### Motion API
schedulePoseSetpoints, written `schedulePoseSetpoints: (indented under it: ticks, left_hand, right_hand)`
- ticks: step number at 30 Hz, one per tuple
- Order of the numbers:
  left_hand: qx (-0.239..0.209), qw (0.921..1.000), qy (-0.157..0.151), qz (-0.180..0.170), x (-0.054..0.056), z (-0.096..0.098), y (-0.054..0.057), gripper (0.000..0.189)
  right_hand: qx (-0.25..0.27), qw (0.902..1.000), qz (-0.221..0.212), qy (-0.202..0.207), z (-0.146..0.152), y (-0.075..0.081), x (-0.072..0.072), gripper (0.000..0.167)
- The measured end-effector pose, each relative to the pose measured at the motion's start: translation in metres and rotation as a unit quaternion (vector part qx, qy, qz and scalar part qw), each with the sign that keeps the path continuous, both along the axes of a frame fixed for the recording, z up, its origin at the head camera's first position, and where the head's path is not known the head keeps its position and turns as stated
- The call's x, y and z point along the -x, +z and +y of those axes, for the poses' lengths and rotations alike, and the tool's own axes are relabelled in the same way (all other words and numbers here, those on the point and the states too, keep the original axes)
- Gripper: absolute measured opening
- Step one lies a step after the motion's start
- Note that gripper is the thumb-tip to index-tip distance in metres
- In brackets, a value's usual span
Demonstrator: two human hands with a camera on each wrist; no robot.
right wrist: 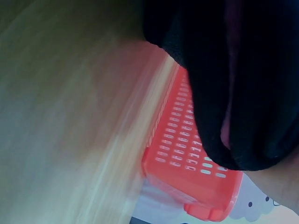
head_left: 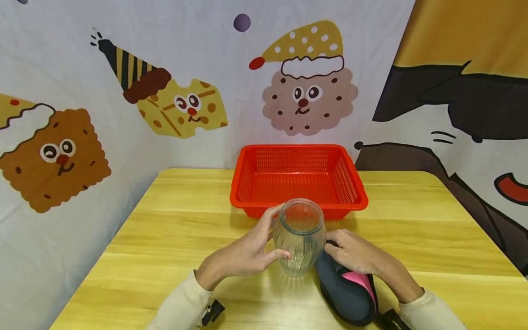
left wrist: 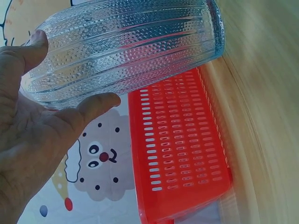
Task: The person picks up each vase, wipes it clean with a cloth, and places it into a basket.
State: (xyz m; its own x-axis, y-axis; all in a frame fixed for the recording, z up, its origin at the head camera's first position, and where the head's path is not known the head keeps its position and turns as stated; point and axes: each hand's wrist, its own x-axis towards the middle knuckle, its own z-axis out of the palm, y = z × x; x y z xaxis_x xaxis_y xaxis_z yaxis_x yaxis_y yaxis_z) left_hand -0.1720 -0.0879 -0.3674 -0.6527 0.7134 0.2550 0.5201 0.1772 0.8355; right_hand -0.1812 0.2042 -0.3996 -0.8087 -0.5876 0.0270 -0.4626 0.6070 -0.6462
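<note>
In the head view, a clear ribbed glass jar (head_left: 299,252) stands upright with its round mouth facing up, near the front of the red basket. My left hand (head_left: 251,252) grips it from the left, thumb across the near side and fingers behind. The left wrist view shows the jar's dimpled glass (left wrist: 131,51) between thumb and fingers. Right beside the jar, my right hand (head_left: 354,252) holds a dark slate-blue padded cloth item (head_left: 344,293) with a pink inside by its upper end. That dark cloth (right wrist: 215,93) covers most of my right hand in the right wrist view.
A red plastic basket (head_left: 346,206) with slotted walls sits at the back middle of the wood-grain table (head_left: 185,211). Behind the table hangs a pale cloth backdrop (head_left: 206,41) printed with cartoon biscuits and cheese.
</note>
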Motion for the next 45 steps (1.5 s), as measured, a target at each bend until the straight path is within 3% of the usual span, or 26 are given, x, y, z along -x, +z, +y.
schedulePoseSetpoints:
  ticks: [9,17,24,31,34,41,45]
  left_hand:
    - [0.010,0.9990,-0.015,-0.040,-0.001,-0.002,-0.002,0.094]
    - [0.003,0.9981,-0.001,-0.061,-0.002,-0.006,-0.002,0.092]
    - [-0.002,0.9977,0.008,-0.068,0.000,-0.005,-0.003,0.090]
    - [-0.010,0.9987,0.007,-0.050,0.002,-0.007,-0.004,0.095]
    - [-0.021,0.9986,0.028,-0.040,0.002,-0.007,-0.004,0.103]
    - [-0.022,0.9908,0.133,0.006,0.000,-0.002,-0.006,0.111]
    - [-0.048,0.9874,0.149,0.023,-0.002,0.001,-0.006,0.100]
  right_hand:
    - [-0.013,0.9996,-0.022,0.008,0.002,0.000,-0.001,0.024]
    - [-0.011,0.9997,-0.018,0.013,0.002,-0.001,-0.001,0.018]
    - [-0.007,0.9997,-0.019,0.010,0.004,-0.003,-0.001,0.019]
    - [-0.008,0.9997,-0.020,-0.009,0.009,0.001,-0.002,0.030]
    - [-0.011,0.9993,-0.013,-0.033,0.014,0.008,-0.004,0.034]
    - [0.025,0.9944,0.021,-0.100,0.020,0.033,-0.008,0.039]
    - [0.081,0.9889,0.051,-0.113,0.018,0.045,-0.011,0.039]
